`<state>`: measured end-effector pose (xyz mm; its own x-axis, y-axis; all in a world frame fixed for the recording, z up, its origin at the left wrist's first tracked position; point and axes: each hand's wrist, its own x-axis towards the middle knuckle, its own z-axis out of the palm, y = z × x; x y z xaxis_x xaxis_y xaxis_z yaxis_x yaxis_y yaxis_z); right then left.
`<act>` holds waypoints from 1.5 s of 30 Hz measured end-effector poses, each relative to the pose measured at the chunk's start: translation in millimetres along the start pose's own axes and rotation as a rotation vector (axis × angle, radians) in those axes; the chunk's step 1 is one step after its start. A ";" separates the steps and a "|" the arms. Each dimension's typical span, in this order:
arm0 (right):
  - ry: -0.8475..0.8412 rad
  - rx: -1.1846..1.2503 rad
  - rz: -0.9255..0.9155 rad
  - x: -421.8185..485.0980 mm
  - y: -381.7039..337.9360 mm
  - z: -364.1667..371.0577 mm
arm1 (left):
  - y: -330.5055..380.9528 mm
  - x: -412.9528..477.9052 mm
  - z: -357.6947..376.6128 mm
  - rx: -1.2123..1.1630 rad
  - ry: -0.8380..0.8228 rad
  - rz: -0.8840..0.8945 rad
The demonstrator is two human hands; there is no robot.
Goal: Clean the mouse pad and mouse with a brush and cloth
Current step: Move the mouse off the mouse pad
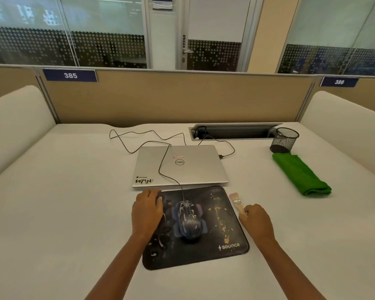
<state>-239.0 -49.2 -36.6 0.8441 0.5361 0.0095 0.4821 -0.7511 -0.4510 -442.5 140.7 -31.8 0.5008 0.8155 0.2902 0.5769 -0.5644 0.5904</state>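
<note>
The left hand [147, 210] lay flat, fingers spread and empty, on the one dark printed, crumb-speckled mouse pad [222, 226] beside its one wired blue-black mouse [189, 220]. The right hand [256, 220] was curling round the one small wooden-handled brush [236, 202], whether gripping yet I couldn't tell. Brushing seemingly came next; one folded green cloth [301, 174] waited well apart.

Mouse [190, 220] on mouse pad [206, 252]; laptop [180, 165] behind; brush [236, 202] just right, seemingly touching; cloth [300, 174] far right.

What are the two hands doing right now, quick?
Left hand: open, resting flat on the mouse pad beside the mouse, holding nothing.
Right hand: fingers curled over the brush handle; firm grip cannot be told.
</note>
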 end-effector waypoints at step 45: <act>-0.308 -0.084 -0.080 -43.1 -176.2 47.0 | -129.1 -43.3 -66.2 0.364 -0.009 -0.207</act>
<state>-371.3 78.1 0.5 0.6986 0.6761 -0.2341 0.5723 -0.7244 -0.3844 -581.5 186.8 -70.7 0.3551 0.9162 0.1855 0.8555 -0.3985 0.3307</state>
